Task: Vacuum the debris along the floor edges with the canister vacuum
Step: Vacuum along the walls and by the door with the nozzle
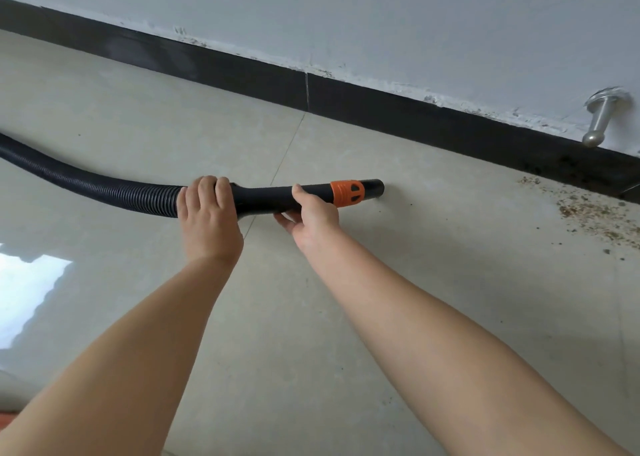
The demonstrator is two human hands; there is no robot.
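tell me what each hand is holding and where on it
Both hold the vacuum hose. The left hand grips where the ribbed hose meets the rigid black handle; the right hand holds that handle just behind the orange collar.

My left hand (207, 213) grips the hose (86, 182) where it meets the handle tube (266, 197); my right hand (313, 213) holds that tube further right, just behind the collar (346, 193). The nozzle end (374, 188) points right, over the floor (381, 282). The debris (588, 213) lies well right of it, along the skirting board (381, 104), below the doorstop (599, 116) on the wall (381, 23)
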